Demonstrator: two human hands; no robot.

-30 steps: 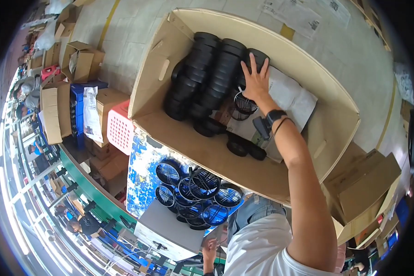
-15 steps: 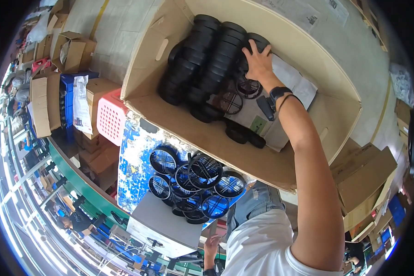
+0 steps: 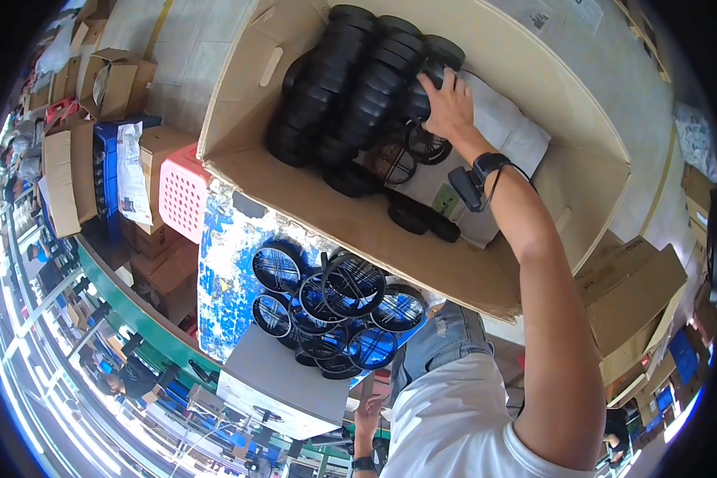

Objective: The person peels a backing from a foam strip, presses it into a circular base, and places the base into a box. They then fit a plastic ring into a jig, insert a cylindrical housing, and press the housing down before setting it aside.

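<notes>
Inside a large cardboard box [image 3: 573, 88], my right hand [image 3: 450, 107] is curled over the right-hand column of black round rims [image 3: 444, 49]. Its fingers bend down around the column, and their tips are partly hidden. Two taller columns of the same rims [image 3: 350, 72] stand to its left. Below my palm lie spoked black rings [image 3: 428, 143] on a pale sheet [image 3: 502, 111]. My left hand [image 3: 367, 414] is low beside my body, empty, its fingers loosely apart.
A cluster of black rings with crossbars [image 3: 319, 303] rests on a worn blue-and-white surface [image 3: 223, 255] nearer me, beside a grey box [image 3: 283, 382]. A pink perforated crate [image 3: 185, 193] stands left. Cartons [image 3: 637, 295] sit right of the big box. People work at far left.
My right hand has drawn slightly nearer along the column of rims, its fingers less spread. The box sits a little higher in view. The left hand has hardly moved.
</notes>
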